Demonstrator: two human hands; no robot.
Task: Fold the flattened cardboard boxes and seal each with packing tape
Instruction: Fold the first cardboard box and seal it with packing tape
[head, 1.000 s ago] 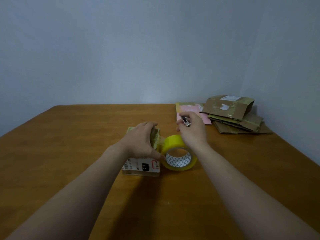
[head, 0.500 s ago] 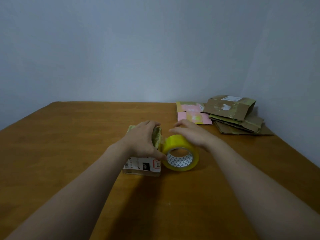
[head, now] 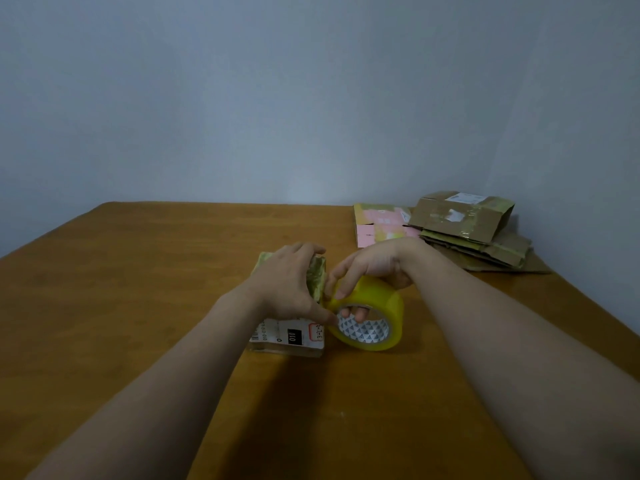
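A small folded cardboard box [head: 289, 336] with a white shipping label lies at the table's middle. My left hand [head: 289, 284] lies over its top, fingers curled round the far end and thumb at the right edge. A yellow roll of packing tape [head: 375, 315] stands on edge right beside the box. My right hand [head: 372, 268] grips the roll from above, with fingers reaching into its core. A stack of flattened brown cardboard boxes [head: 465, 230] lies at the far right.
A flattened pink box [head: 379, 228] lies next to the brown stack. The wooden table [head: 138, 271] ends at a grey wall behind and a wall on the right.
My right hand, which held a small dark object a second ago, came down onto the tape roll and now grips it. My left hand stayed on the box.
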